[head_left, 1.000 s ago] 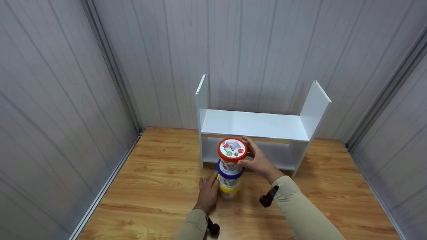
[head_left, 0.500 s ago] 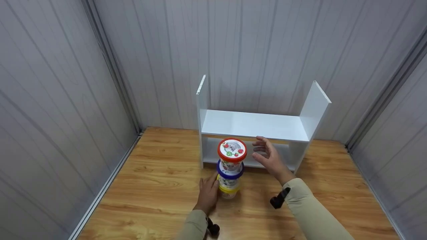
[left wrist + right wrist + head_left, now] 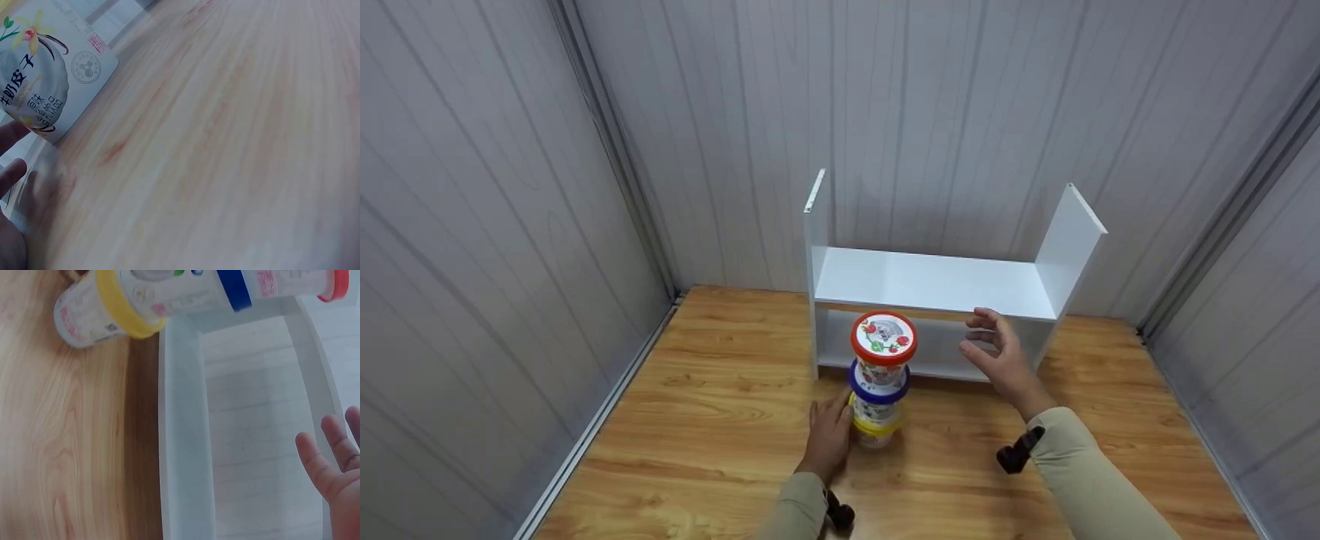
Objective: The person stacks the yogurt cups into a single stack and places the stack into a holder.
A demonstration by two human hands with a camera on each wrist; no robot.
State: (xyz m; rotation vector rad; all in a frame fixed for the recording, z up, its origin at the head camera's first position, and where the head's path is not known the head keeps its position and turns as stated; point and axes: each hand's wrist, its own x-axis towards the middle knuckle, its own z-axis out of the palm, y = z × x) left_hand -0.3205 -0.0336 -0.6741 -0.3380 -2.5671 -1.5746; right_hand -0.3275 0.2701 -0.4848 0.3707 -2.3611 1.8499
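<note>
Three white paper tubs with printed labels are stacked upright on the wooden floor. The red-lidded tub (image 3: 884, 339) is on top, the blue-lidded tub (image 3: 876, 409) in the middle, and the yellow-lidded tub (image 3: 874, 440) at the bottom. My left hand (image 3: 828, 436) is at the left side of the lower tubs, its fingers reaching along them. In the left wrist view its fingertips (image 3: 12, 173) lie close to the bottom tub (image 3: 45, 73); firm contact is hard to tell. My right hand (image 3: 999, 358) hovers to the right of the stack, fingers spread and holding nothing.
Right behind the stack stands a white two-level shelf (image 3: 934, 281) with upright side panels. Pale panelled walls (image 3: 720, 135) close in the back and both sides. Wooden flooring (image 3: 720, 420) stretches left and right of the stack.
My right hand has let go of the red-lidded tub on top and moved away to the right. The stack stays standing, and my left hand has stayed beside it.
</note>
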